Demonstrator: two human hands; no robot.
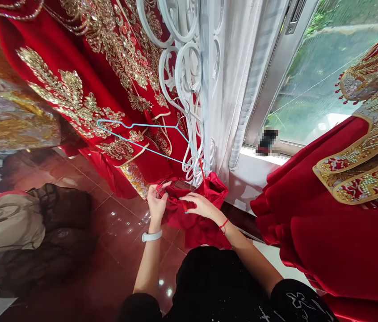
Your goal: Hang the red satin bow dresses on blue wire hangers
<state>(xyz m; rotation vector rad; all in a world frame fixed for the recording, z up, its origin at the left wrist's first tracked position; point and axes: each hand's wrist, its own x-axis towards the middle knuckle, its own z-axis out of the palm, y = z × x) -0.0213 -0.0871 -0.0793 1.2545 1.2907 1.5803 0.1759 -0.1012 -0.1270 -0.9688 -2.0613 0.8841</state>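
A plain red garment (195, 228) hangs in front of me, one red strap running up to the right end of a light blue hanger (152, 125). The hanger's hook meets a white scrollwork rack (184, 58). My left hand (157, 199) pinches the garment's upper left edge, its fingers closed on the red cloth. Over the middle of the same upper edge lies my right hand (200, 205), fingers bent and touching the fabric; what is under the fingertips is partly hidden. The hanger's left arm has no strap on it.
Red gowns with gold embroidery (75, 89) hang at the left. Another embroidered red dress (336, 214) hangs at the right beside a window (309, 80). Bags (14, 219) sit at the lower left on the shiny tiled floor (122, 232). A white curtain (236, 80) runs beside the rack.
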